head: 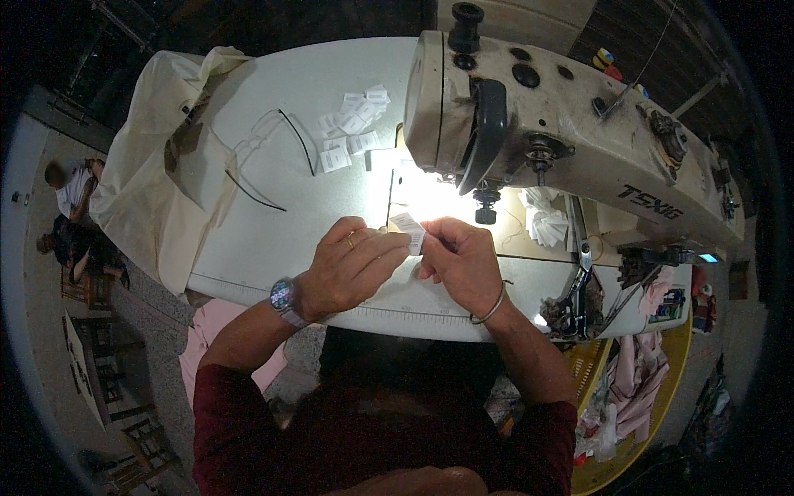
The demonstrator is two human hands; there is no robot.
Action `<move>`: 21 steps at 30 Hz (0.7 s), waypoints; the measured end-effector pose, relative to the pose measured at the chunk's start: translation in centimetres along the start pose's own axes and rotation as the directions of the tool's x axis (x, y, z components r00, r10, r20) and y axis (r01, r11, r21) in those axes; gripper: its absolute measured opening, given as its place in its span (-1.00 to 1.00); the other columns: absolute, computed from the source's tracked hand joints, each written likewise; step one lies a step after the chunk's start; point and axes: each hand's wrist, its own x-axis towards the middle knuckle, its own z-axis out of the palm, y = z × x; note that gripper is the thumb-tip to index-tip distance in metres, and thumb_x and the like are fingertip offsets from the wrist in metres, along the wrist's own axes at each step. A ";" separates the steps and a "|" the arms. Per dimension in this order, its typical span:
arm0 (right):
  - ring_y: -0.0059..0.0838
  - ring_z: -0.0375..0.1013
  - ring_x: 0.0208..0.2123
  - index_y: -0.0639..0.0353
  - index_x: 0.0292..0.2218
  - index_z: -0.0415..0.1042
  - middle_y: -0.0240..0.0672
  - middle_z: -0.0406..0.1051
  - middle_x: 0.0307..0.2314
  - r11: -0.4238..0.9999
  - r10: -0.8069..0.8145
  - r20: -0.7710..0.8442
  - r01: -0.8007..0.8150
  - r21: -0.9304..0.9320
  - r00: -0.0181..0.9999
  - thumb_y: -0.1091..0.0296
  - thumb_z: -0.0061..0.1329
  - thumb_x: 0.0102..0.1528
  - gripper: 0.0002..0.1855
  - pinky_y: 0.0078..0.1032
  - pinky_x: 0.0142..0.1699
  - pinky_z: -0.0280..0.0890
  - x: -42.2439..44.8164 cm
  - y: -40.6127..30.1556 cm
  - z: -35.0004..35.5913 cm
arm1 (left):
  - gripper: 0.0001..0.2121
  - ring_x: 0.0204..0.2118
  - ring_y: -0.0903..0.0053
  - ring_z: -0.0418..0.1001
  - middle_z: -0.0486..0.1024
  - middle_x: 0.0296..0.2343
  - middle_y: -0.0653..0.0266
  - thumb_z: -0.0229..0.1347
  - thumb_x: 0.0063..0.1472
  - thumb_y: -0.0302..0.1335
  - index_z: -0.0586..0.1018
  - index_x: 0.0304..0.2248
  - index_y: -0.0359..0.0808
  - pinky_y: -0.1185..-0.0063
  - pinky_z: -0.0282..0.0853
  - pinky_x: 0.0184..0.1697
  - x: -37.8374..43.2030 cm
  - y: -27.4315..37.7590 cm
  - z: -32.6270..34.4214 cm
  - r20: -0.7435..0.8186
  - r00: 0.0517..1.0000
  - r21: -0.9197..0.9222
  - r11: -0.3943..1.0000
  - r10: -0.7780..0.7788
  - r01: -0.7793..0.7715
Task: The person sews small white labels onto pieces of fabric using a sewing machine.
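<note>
Both hands meet over the front of a white sewing table [298,242]. Between their fingertips is a small white printed label [410,234], bent or folded and bearing writing. My left hand [356,266], with a ring and a wristwatch, grips it from the left. Pinching its right edge is my right hand [462,260], which has a bangle at the wrist. Just behind the hands, the lamp-lit needle area of an industrial sewing machine [558,124] glows brightly; glare hides the needle and presser foot. Several similar labels [356,118] lie scattered to the left of the machine head.
Eyeglasses [304,142] and a cream cloth [155,167] lie on the left. Under the machine arm sits a bunch of white labels [546,217], beside scissors [583,266]. A yellow basket [673,372] holding pink fabric stands lower right. Two people sit far left.
</note>
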 end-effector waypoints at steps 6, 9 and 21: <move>-0.62 0.46 -0.61 0.37 -0.20 0.50 -0.27 0.48 -0.59 1.000 -0.009 0.002 0.009 0.026 1.000 0.38 -0.07 0.18 -0.76 -0.64 -0.50 0.33 0.0 0.3 -0.1 | -0.80 -0.32 0.59 0.49 0.54 -0.18 0.18 0.11 0.11 -0.57 0.54 -0.23 -0.33 0.52 0.31 -0.24 0.2 0.0 0.0 0.016 1.000 -0.036 0.999 -0.003 0.004; -0.63 0.46 -0.61 0.36 -0.21 0.51 -0.29 0.48 -0.59 0.999 -0.031 0.005 0.031 0.025 1.000 0.37 -0.05 0.18 -0.76 -0.64 -0.51 0.32 -0.1 0.2 -0.1 | -0.79 -0.32 0.60 0.48 0.54 -0.19 0.19 0.13 0.09 -0.58 0.54 -0.23 -0.34 0.53 0.31 -0.24 -0.1 -0.2 0.1 0.048 0.999 -0.029 0.999 -0.016 0.017; -0.61 0.48 -0.61 0.37 -0.25 0.50 -0.28 0.49 -0.57 0.999 -0.002 0.014 0.003 -0.034 1.000 0.33 -0.06 0.19 -0.75 -0.62 -0.51 0.34 0.1 0.2 -0.1 | -0.86 -0.38 0.57 0.42 0.54 -0.37 0.32 0.20 0.05 -0.58 0.52 -0.35 -0.26 0.49 0.25 -0.25 1.5 0.0 -1.0 0.078 0.965 -0.076 0.964 -0.249 0.255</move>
